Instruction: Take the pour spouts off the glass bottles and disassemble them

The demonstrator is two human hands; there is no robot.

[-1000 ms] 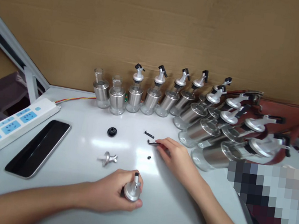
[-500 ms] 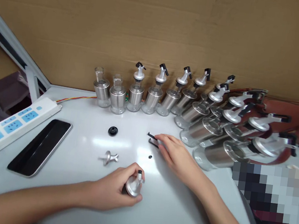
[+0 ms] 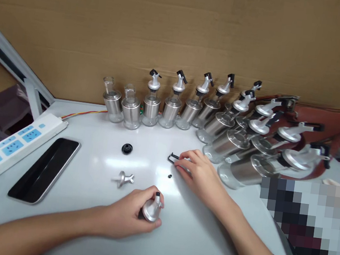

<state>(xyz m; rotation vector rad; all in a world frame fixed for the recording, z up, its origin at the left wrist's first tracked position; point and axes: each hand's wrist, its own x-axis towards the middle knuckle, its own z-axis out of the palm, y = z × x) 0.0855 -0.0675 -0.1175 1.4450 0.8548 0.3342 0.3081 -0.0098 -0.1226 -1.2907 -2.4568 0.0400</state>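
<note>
My left hand [image 3: 128, 215] is closed around a silver bottle pourer [image 3: 151, 210] with a black tip, held upright just above the table. My right hand [image 3: 202, 179] rests low over the table, thumb and fingertips pinching at small black pourer levers [image 3: 171, 157]; part of them is hidden by the fingers. Just in front of those fingertips lies a tiny black plug [image 3: 169, 176]. Left of my hands, a second silver pourer spout [image 3: 123, 179] is on its side. Behind it sits a round black rubber stopper [image 3: 127, 149].
Glass-and-steel bottles with pourers [image 3: 171, 111] curve along the back and right. Two at the left, such as this open bottle [image 3: 131, 110], have no pourer. A phone [image 3: 45, 170] and a power strip [image 3: 15, 148] lie left. A cardboard wall [image 3: 138, 28] rises behind.
My right fingers have shifted slightly and closed in on the black levers, which now sit nearer together. My left hand still holds the pourer. The view has tilted a little.
</note>
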